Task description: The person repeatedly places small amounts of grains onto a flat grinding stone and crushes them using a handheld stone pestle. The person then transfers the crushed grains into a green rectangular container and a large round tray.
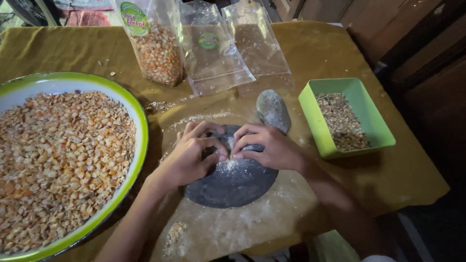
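— Crushed grain (pixel 231 164) sits mid-table on your dark round grinding stone (pixel 233 182), right of the green-rimmed tray (pixel 138 121) of kernels. How does it handle?

— Light, loose, crumbly, I judge. Your left hand (pixel 191 155) and right hand (pixel 267 148) curl half-closed, fingertips pinching it together. Scoop from beneath. Rightward: pestle stone (pixel 273 110), green tub (pixel 310 116).

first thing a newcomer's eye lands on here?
Probably the big green-rimmed tray at left, heaped with pale orange kernels. Next, at centre, the left hand and right hand pinching crushed bits together over a dark round stone slab.
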